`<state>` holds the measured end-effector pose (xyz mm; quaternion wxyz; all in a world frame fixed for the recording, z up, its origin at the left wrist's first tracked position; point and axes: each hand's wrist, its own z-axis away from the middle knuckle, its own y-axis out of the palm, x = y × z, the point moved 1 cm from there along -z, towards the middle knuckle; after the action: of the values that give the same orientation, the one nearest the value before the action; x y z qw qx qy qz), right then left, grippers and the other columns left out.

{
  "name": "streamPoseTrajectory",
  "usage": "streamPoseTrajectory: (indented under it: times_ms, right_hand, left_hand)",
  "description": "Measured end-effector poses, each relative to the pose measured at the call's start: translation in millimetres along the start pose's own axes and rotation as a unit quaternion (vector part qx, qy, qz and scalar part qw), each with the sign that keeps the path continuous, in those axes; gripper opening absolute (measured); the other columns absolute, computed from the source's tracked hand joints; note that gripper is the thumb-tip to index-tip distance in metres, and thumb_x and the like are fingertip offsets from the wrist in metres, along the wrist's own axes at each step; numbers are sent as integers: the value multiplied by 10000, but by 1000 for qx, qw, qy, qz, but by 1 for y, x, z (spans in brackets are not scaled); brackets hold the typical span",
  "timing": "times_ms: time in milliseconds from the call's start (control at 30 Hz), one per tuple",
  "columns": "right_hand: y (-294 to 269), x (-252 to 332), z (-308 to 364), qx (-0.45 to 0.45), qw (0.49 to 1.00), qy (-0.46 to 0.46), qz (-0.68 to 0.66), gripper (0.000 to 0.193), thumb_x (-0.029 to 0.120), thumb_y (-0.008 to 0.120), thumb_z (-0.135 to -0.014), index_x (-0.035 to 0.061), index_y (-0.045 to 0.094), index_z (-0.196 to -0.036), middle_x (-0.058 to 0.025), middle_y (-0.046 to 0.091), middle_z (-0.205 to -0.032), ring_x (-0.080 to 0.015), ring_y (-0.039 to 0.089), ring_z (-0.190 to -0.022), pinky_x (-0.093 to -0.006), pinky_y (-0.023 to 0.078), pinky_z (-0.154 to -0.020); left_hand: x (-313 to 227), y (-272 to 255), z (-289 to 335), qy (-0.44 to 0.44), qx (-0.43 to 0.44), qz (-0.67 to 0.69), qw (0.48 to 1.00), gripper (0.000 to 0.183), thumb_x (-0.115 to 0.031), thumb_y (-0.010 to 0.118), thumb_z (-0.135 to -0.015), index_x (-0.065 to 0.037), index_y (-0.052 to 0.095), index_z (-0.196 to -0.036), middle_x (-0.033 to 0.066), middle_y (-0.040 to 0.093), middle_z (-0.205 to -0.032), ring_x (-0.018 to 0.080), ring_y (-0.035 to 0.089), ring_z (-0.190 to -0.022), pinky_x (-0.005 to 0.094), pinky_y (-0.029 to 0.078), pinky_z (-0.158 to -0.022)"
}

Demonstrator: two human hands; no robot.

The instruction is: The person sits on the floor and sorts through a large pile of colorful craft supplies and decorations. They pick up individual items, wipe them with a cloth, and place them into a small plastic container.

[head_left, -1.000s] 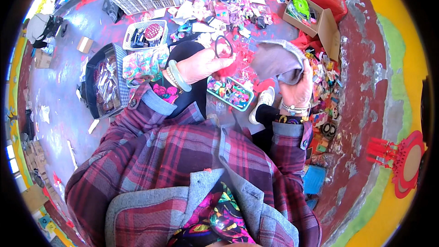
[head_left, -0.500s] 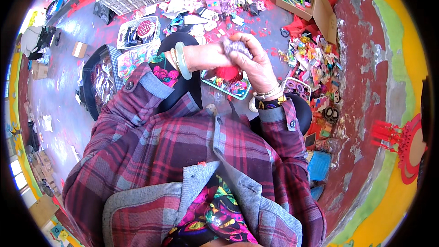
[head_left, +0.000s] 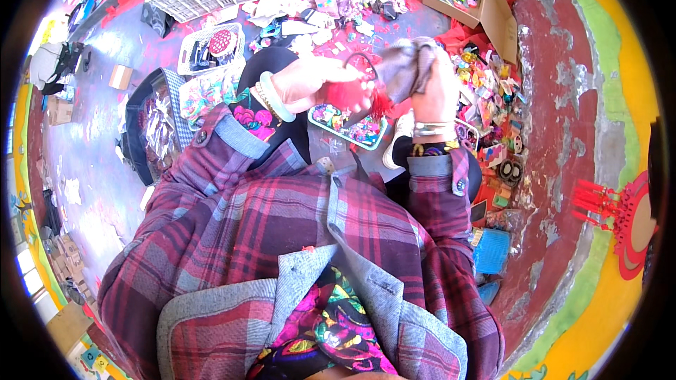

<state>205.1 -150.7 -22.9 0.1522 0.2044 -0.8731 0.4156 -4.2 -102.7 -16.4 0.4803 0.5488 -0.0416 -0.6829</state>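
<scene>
My left hand, with a pale green bangle at its wrist, is closed on a red tasselled piece. A thin dark loop stands up from that piece, and motion blurs its shape. To the right, my right hand grips a crumpled grey-purple cloth, which hangs over toward the red piece. Whether the two touch I cannot tell. Below both hands, between my knees, stands a small tray with a pale green rim, full of colourful bits.
A white basket and a dark bin of wrapped pieces stand at the left. Farther back is a large grey crate. An open cardboard box sits back right, above a heap of small ornaments. Packets cover the floor ahead.
My hands have drawn apart, the right one moving right with the cloth. The cloth was bunched between both hands and now hangs loosely opened; the red piece shows in my left hand.
</scene>
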Motion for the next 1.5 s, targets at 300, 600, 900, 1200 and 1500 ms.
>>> streamPoseTrajectory:
  times_ms: [300, 600, 900, 1200, 1500]
  right_hand:
    - [21, 72, 0, 46, 955, -5, -292, 264, 141, 524, -797, 18, 504, -1030, -129, 528, -1036, -240, 513, -943, -322, 388, -822]
    - [27, 60, 7, -24, 940, 144, -310, 185, 167, 494, -820, 13, 549, -906, -126, 586, -776, -239, 568, -680, -314, 453, -624]
    - [6, 29, 3, -46, 885, 239, -397, 294, 188, 389, -885, -28, 453, -1075, -86, 548, -919, -156, 526, -784, -256, 423, -680]
    - [40, 59, 19, 82, 880, 243, -399, 203, 184, 445, -863, 18, 544, -925, -58, 562, -694, -129, 523, -630, -267, 414, -566]
    - [34, 14, 10, -66, 975, 109, -184, 203, 133, 490, -809, -11, 479, -951, -155, 552, -800, -314, 543, -681, -328, 436, -644]
  left_hand:
    - [25, -11, -20, 139, 2, 199, 970, 326, -250, 284, -887, -36, 442, -1075, 111, 520, -1023, 220, 505, -963, 337, 411, -831]
    - [24, 25, -14, 31, -21, 216, 976, 357, -272, 308, -876, -44, 411, -1130, 130, 477, -1110, 263, 464, -1027, 400, 340, -908]
    - [13, -7, -10, 58, 31, 246, 967, 433, -281, 320, -882, 27, 356, -1185, 202, 457, -1152, 310, 393, -1128, 385, 342, -914]
    - [15, 11, -8, 314, -102, -498, 802, 96, -70, 454, -776, -10, 496, -714, 136, 463, -718, 260, 426, -677, 339, 336, -656]
    - [-1, 6, -2, 234, 84, 166, 954, 332, -198, 395, -869, 26, 392, -1113, 156, 383, -1219, 236, 406, -1102, 387, 376, -866]
